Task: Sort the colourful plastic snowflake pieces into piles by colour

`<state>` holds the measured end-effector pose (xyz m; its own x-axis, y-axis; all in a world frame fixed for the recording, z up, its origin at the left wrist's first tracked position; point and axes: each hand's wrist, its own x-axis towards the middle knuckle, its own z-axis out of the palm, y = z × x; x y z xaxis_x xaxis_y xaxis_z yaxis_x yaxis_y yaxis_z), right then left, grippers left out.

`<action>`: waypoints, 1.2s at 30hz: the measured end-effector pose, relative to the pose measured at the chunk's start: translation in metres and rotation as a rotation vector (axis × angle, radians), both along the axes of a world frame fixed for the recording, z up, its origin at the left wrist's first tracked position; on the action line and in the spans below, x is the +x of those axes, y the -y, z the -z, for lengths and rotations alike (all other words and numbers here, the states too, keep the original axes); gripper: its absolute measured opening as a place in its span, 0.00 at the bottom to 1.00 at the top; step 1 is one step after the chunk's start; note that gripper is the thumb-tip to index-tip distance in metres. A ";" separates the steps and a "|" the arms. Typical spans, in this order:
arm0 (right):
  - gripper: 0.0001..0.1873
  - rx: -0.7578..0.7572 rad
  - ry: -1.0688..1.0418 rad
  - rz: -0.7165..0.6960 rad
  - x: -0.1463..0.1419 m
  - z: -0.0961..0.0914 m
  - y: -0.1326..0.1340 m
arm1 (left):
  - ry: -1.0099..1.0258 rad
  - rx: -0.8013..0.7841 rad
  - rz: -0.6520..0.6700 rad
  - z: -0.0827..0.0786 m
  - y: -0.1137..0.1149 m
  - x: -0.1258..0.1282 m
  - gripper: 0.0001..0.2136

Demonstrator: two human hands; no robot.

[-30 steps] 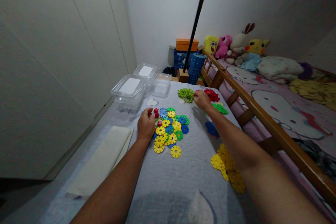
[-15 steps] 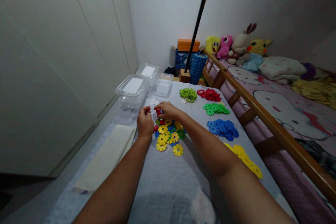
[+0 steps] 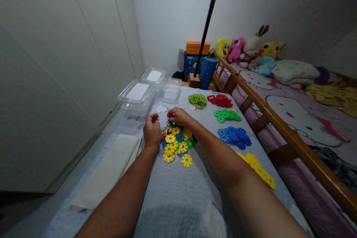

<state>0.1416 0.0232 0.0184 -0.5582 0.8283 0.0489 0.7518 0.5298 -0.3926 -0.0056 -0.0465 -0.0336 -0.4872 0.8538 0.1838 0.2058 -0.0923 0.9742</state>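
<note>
Just left of a mixed pile of plastic pieces, my left hand [image 3: 152,131] is closed with its fingers curled; what they hold, if anything, is hidden. My right hand [image 3: 180,117] reaches over the far edge of the pile, its fingers bent down and pinched together. Whatever lies under those fingertips is too small to make out. Slotted yellow discs [image 3: 170,150] make up most of the pile, mixed with blue and green ones. Small red pieces [image 3: 169,131] show beside my left hand.
Sorted heaps line the right side: lime pieces [image 3: 197,101], red pieces [image 3: 220,100], green pieces [image 3: 227,115], blue discs [image 3: 234,137] and yellow discs [image 3: 258,169]. Lidded clear boxes [image 3: 136,91] stand at the back left. A folded cream cloth [image 3: 107,171] lies left; a wooden bed rail [image 3: 267,106] runs along the right.
The red piece seen at my right fingertips earlier is no longer plain there. My right hand has shifted slightly and my left hand stays curled beside the pile. The whole view has moved a little.
</note>
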 end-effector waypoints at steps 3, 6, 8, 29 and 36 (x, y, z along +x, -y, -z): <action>0.07 -0.029 -0.013 -0.070 0.002 -0.002 0.001 | -0.016 0.002 0.002 -0.002 0.002 0.000 0.11; 0.06 0.019 -0.106 -0.063 0.009 -0.006 0.000 | -0.022 0.007 0.003 -0.002 0.003 -0.001 0.11; 0.07 0.030 -0.181 0.015 0.023 -0.011 -0.003 | -0.020 0.007 0.003 -0.001 0.003 -0.001 0.11; 0.16 0.204 -0.237 1.082 0.245 -0.017 -0.088 | -0.065 -0.024 0.021 -0.004 0.007 0.000 0.13; 0.16 0.230 -0.208 1.137 0.253 -0.011 -0.100 | -0.090 -0.016 0.019 -0.003 0.007 0.000 0.12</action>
<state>0.3947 0.1229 0.0291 0.5321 0.8043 0.2645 0.7701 -0.3299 -0.5460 -0.0055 -0.0536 -0.0302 -0.4526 0.8660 0.2126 0.2912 -0.0817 0.9532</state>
